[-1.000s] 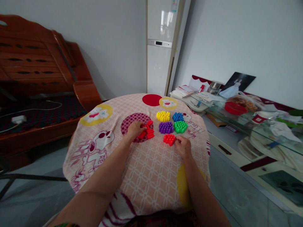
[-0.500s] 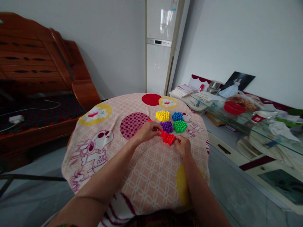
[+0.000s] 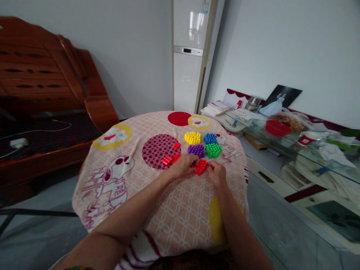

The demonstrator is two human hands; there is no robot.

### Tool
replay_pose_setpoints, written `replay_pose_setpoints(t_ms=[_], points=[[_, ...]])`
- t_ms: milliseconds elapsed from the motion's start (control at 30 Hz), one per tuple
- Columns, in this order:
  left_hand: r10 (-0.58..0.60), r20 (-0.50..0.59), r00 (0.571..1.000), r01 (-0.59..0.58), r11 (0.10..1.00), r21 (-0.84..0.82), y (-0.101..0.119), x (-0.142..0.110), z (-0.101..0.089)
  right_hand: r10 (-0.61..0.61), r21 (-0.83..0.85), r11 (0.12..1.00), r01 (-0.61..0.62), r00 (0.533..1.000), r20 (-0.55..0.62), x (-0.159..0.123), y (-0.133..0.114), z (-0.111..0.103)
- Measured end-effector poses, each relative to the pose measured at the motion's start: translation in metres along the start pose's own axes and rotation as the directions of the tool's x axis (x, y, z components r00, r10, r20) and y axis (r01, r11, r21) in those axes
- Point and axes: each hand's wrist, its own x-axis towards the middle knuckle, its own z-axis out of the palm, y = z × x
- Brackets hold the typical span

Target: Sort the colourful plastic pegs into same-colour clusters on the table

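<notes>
Red pegs [image 3: 200, 167] bunched right in front of the purple pegs [image 3: 196, 150] on the worktop [image 3: 174, 213]! Left hand [image 3: 184, 166] curled, right hand [image 3: 217, 174] touching; whether either's fingers grip, can't tell. Probably light, stiff, slick, easily toppled: pinch mid-shaft.

Peg clusters [image 3: 196, 150] on tablecloth [image 3: 176, 213] (bench [image 3: 30, 77] at left).

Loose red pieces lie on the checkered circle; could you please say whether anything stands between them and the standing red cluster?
The left hand is in the way, between the loose red pieces and red cluster; the purple cluster stands just beyond it.
</notes>
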Motion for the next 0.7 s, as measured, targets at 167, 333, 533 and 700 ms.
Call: replay_pose_setpoints(t_ms=[167,333,533,700], points=[[-0.069,-0.104,0.992,0.066,0.997,-0.037,-0.013,-0.002,-0.019,-0.018,0.037,0.999,0.019,1.0,-0.023,-0.001,0.0,0.0],[-0.33,-0.381,0.864,0.36,0.933,0.007,-0.052,-0.007,-0.037,-0.032,0.02,0.999,0.032,0.999,-0.028,-0.001,0.0,0.0],[-0.441,-0.342,0.83,0.5,0.859,0.106,-0.079,-0.007,-0.029,-0.047,0.012,0.999,0.048,0.998,-0.047,-0.001,0.003,0.002],[-0.454,-0.097,0.886,0.463,0.846,0.264,-0.07,-0.008,-0.031,-0.055,0.06,0.997,0.057,0.998,-0.04,-0.001,0.005,0.003]])
